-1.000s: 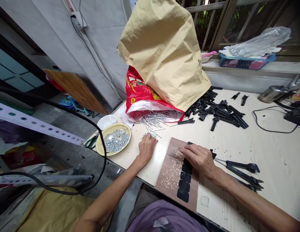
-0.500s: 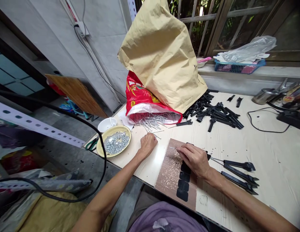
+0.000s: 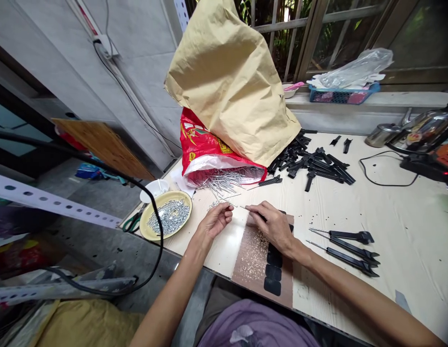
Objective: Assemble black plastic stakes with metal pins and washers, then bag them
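My left hand (image 3: pixel 217 220) is raised just over the table, palm partly turned up, thumb and forefinger pinched together; what is between them is too small to make out. My right hand (image 3: pixel 270 225) is closed around a thin metal rod (image 3: pixel 243 207), whose tip points left toward my left fingertips. Below the right hand lies a brown board (image 3: pixel 242 262) with pale crumbs and a row of black rounded pads (image 3: pixel 272 272). Left of my hands, a yellow dish (image 3: pixel 143 222) holds many small silvery metal pieces (image 3: pixel 169 215). Loose metal rods (image 3: pixel 224 182) spill from a red bag (image 3: pixel 195 140).
Three black-handled tools with thin shafts (image 3: pixel 354 250) lie at the right. A heap of black plastic parts (image 3: pixel 318 164) lies behind, beside a large tan paper sack (image 3: pixel 231 82). Green-handled scissors (image 3: pixel 132 221) and a white bowl (image 3: pixel 153 188) flank the dish. A black cable (image 3: pixel 161 241) loops at left.
My left hand has turned from knuckles-up on the table to a raised pinch. My right hand has moved left and up, bringing the rod tip close to the left fingers. The view has shifted slightly.
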